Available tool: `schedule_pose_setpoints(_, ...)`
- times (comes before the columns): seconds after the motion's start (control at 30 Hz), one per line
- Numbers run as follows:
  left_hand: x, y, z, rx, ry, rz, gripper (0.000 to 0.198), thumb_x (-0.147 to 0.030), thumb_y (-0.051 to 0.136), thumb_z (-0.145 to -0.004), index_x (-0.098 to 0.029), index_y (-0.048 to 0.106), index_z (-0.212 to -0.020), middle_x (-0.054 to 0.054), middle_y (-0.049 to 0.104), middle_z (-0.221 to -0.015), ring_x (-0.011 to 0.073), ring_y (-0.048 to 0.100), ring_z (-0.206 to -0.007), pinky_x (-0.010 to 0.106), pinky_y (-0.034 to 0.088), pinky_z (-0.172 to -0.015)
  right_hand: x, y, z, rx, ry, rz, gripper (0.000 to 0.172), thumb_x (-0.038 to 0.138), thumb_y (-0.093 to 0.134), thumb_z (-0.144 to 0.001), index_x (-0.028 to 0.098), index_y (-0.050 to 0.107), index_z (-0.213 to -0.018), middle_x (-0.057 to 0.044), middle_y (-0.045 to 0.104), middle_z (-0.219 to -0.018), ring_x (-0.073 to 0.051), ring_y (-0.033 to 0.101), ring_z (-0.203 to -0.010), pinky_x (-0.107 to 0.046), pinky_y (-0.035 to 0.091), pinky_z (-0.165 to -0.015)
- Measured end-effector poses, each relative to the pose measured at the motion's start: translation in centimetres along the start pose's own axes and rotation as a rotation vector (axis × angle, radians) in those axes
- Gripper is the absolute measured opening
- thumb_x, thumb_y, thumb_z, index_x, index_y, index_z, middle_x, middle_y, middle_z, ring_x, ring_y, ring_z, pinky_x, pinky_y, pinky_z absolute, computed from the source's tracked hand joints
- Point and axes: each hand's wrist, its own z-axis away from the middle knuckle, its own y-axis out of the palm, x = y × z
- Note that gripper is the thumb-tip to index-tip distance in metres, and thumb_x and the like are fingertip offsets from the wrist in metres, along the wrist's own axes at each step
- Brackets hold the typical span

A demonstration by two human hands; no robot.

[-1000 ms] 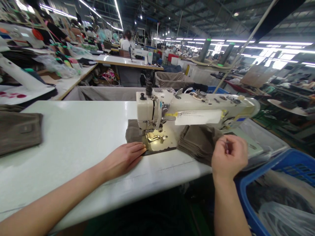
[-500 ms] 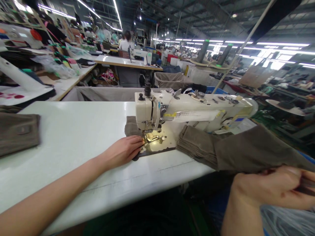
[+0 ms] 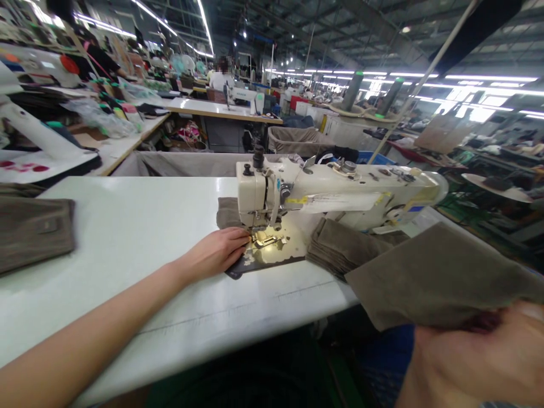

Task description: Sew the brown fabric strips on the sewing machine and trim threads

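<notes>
My left hand (image 3: 221, 249) rests by the needle of a cream sewing machine (image 3: 323, 184). Its fingers are pressed together on the near edge of a small brown fabric piece (image 3: 228, 212), which lies partly under the machine head; the fingertips' exact hold is hidden. At the lower right, my right hand (image 3: 497, 354), blurred, is closed on the edge of a larger brown fabric panel (image 3: 442, 277). That panel spreads in the air over the table's front edge, in front of a stack of folded brown fabric (image 3: 334, 246) on the machine's right.
The pale tabletop (image 3: 140, 238) carries more folded brown fabric (image 3: 36, 232) at the far left. Behind it stand a fabric-lined bin (image 3: 182, 164) and another sewing table (image 3: 204, 106). A slanted pole (image 3: 419, 85) rises behind the machine. Other people sit farther back.
My right hand has pulled the larger panel away from the stack and turned it, so its flat face shows and its corner hangs lower. My left hand stays by the needle.
</notes>
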Motion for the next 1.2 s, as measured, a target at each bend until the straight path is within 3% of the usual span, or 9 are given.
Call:
schedule_pose_setpoints(0.07, 0.0, 0.0, -0.1, -0.001, 0.002, 0.006, 0.033, -0.022, 0.038, -0.102, -0.013, 0.066, -0.118, 0.013, 0.067, -0.123, 0.0238, 0.063, -0.113, 0.038, 0.053, -0.099, 0.8, 0.5, 0.3, -0.103, 0.006, -0.085, 0.011, 0.026, 0.06, -0.067, 0.032, 0.054, -0.06, -0.005, 0.046, -0.072, -0.03, 0.054, -0.073, -0.047, 0.037, -0.067)
schedule_pose_setpoints(0.13, 0.0, 0.0, -0.1, -0.003, 0.0, 0.013, 0.033, -0.021, 0.038, -0.102, -0.012, 0.066, -0.118, 0.013, 0.068, -0.122, 0.0239, 0.063, -0.113, 0.038, 0.053, -0.099, 1.3, 0.7, 0.6, -0.029, 0.084, -0.089, 0.014, 0.024, 0.063, -0.067, 0.03, 0.053, -0.059, -0.003, 0.041, -0.066, -0.023, 0.047, -0.061, -0.041, 0.035, -0.06)
schedule_pose_setpoints(0.43, -0.3, 0.1, 0.0, -0.011, -0.028, 0.006, 0.034, -0.024, 0.037, -0.103, -0.012, 0.065, -0.119, 0.014, 0.067, -0.123, 0.0246, 0.063, -0.113, 0.039, 0.053, -0.099, 2.4, -0.6, 3.0, 0.365, 0.497, -0.111, 0.019, 0.038, 0.067, -0.081, 0.021, 0.059, -0.078, 0.003, 0.052, -0.067, -0.015, 0.05, -0.059, -0.026, 0.039, -0.054)
schedule_pose_setpoints(0.6, -0.7, 0.7, 0.3, -0.016, -0.085, -0.022, 0.035, -0.025, 0.039, -0.102, -0.013, 0.064, -0.123, 0.014, 0.066, -0.127, 0.0255, 0.062, -0.116, 0.039, 0.051, -0.102, 2.8, -1.2, 4.2, 0.506, 0.352, 0.045, 0.029, 0.046, 0.067, -0.083, 0.017, 0.064, -0.085, -0.001, 0.061, -0.078, -0.016, 0.056, -0.072, -0.026, 0.043, -0.065)
schedule_pose_setpoints(0.83, 1.0, 0.1, 3.5, -0.021, -0.215, -0.044, 0.04, -0.031, 0.042, -0.101, -0.012, 0.064, -0.127, 0.017, 0.065, -0.131, 0.0306, 0.062, -0.119, 0.046, 0.05, -0.103, 3.4, -1.4, 4.7, 0.663, 0.016, 0.11, 0.025, 0.042, 0.064, -0.086, 0.019, 0.062, -0.079, 0.003, 0.057, -0.064, -0.012, 0.052, -0.053, -0.023, 0.04, -0.052)
schedule_pose_setpoints(0.93, -0.1, -1.2, 5.2, -0.06, -0.332, 0.025, 0.039, -0.036, 0.044, -0.098, -0.014, 0.068, -0.121, 0.018, 0.065, -0.13, 0.033, 0.061, -0.12, 0.051, 0.047, -0.105, 3.1, -1.2, 5.9, 0.741, -0.109, 0.094, 0.023, 0.041, 0.063, -0.09, 0.02, 0.062, -0.08, 0.003, 0.059, -0.063, -0.011, 0.053, -0.051, -0.022, 0.042, -0.051)
schedule_pose_setpoints(1.03, -3.8, -2.5, 5.1, -0.142, -0.543, 0.364, 0.045, -0.048, 0.042, -0.097, -0.016, 0.073, -0.104, 0.016, 0.071, -0.116, 0.0296, 0.066, -0.106, 0.046, 0.051, -0.097, 3.1, -0.8, 8.2, 0.854, -0.239, 0.015, 0.015, 0.033, 0.06, -0.094, 0.021, 0.061, -0.086, 0.003, 0.062, -0.067, -0.01, 0.055, -0.051, -0.021, 0.042, -0.052)
schedule_pose_setpoints(1.1, -6.7, -2.9, 4.0, -0.059, -0.771, 0.871, 0.06, -0.062, 0.036, -0.095, -0.015, 0.073, -0.092, 0.013, 0.075, -0.089, 0.0244, 0.07, -0.081, 0.037, 0.057, -0.076, 3.4, -0.5, 10.0, 0.985, -0.394, -0.099, 0.008, 0.026, 0.057, -0.096, 0.022, 0.059, -0.09, 0.003, 0.062, -0.068, -0.01, 0.055, -0.051, -0.022, 0.04, -0.051)
schedule_pose_setpoints(1.2, -9.5, -2.9, 2.2, 0.136, -0.946, 1.47, 0.062, -0.071, 0.054, -0.082, -0.013, 0.072, -0.097, 0.01, 0.075, -0.082, 0.0221, 0.07, -0.07, 0.033, 0.056, -0.066, 4.0, -0.3, 12.4, 1.148, -0.585, -0.238, 0.011, 0.016, 0.049, -0.098, 0.021, 0.057, -0.092, 0.002, 0.06, -0.067, -0.011, 0.057, -0.055, -0.024, 0.039, -0.054)
